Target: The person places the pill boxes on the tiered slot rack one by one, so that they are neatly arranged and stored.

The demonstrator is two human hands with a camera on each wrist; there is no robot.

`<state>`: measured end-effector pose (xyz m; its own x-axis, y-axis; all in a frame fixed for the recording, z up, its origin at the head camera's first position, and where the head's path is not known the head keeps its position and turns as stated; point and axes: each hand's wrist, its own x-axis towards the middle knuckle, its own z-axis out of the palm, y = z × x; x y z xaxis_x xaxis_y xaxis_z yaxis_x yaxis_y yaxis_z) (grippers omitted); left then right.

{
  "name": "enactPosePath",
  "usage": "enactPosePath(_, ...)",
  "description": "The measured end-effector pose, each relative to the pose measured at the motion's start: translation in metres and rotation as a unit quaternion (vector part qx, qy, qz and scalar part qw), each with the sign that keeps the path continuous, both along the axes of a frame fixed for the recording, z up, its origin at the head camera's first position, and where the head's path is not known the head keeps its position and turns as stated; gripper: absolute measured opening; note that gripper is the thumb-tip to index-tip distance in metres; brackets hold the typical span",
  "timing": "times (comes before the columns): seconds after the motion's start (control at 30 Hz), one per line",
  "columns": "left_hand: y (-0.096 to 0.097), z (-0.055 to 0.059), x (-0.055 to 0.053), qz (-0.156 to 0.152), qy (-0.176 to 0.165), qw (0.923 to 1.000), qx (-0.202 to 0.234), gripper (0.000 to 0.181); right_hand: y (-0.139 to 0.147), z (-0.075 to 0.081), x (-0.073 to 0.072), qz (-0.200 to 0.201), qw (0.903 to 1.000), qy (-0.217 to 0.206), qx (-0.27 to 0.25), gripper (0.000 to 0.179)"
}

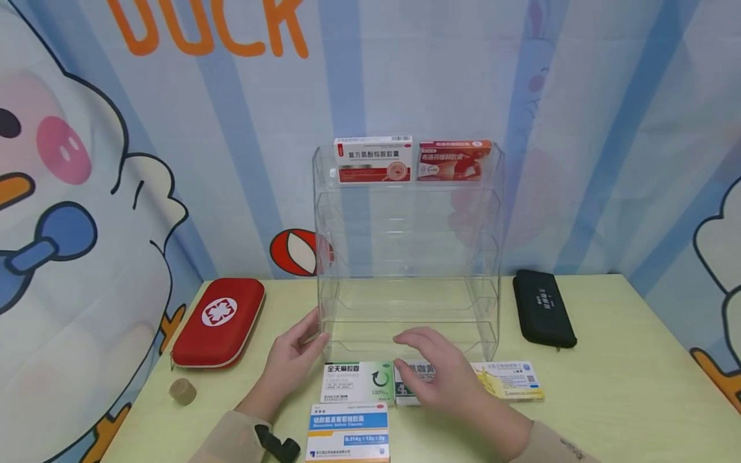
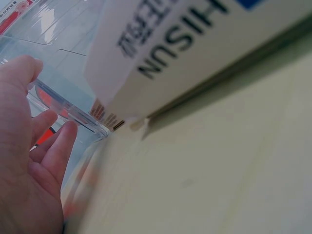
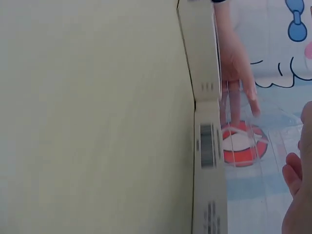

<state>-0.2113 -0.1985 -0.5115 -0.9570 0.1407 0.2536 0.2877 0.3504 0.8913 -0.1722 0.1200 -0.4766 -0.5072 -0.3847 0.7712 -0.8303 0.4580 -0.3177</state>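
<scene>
A clear plastic rack (image 1: 408, 251) with tiers stands on a pale yellow-green surface (image 1: 613, 347); a red-and-white medicine box (image 1: 373, 161) and an orange-red box (image 1: 454, 164) sit side by side in its top tier. The left hand (image 1: 295, 350) is at the rack's lower left side, thumb and fingers apart; whether it touches the plastic, I cannot tell. The right hand (image 1: 442, 370), thumb and fingers spread, is above a partly hidden box (image 1: 421, 370), between a green-and-white box (image 1: 352, 384) and a yellow-and-white box (image 1: 515, 379). A blue-and-white box (image 1: 347, 432) lies nearer the person. A red case (image 1: 220, 328) is left of the rack, a black case (image 1: 544, 308) right.
</scene>
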Motion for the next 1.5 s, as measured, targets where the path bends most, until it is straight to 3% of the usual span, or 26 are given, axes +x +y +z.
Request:
enactPosePath(0.27,0.001,0.001,0.000,-0.004,0.000,1.0000,0.008,0.064,-0.015,-0.013,0.017,0.027,0.9990,-0.017,0.031,0.029)
enactPosePath(0.5,0.000,0.002,0.001,0.001,-0.004,1.0000,0.003,0.064,-0.024,-0.023,0.035,0.041,0.9951,-0.058,0.069,0.033)
enactPosePath(0.67,-0.002,0.002,0.001,0.003,-0.001,1.0000,0.001,0.064,-0.030,-0.028,0.043,0.064,0.9931,-0.060,0.079,0.037)
enactPosePath(0.87,-0.002,0.000,0.000,-0.003,0.004,1.0000,0.005,0.064,-0.030,-0.033,0.048,0.071,0.9905,-0.059,0.102,0.040)
enactPosePath(1.03,-0.002,-0.002,-0.001,0.000,0.005,1.0000,0.007,0.064,-0.029,-0.034,0.048,0.071,0.9898,-0.029,0.120,0.046)
enactPosePath(1.27,-0.001,-0.005,-0.001,-0.005,0.010,0.9999,0.010,0.064,-0.027,-0.037,0.049,0.076,0.9856,-0.066,0.136,0.052)
enactPosePath(1.5,-0.002,-0.005,-0.002,-0.005,0.013,0.9999,0.008,0.065,-0.027,-0.037,0.048,0.063,0.9864,-0.035,0.147,0.051)
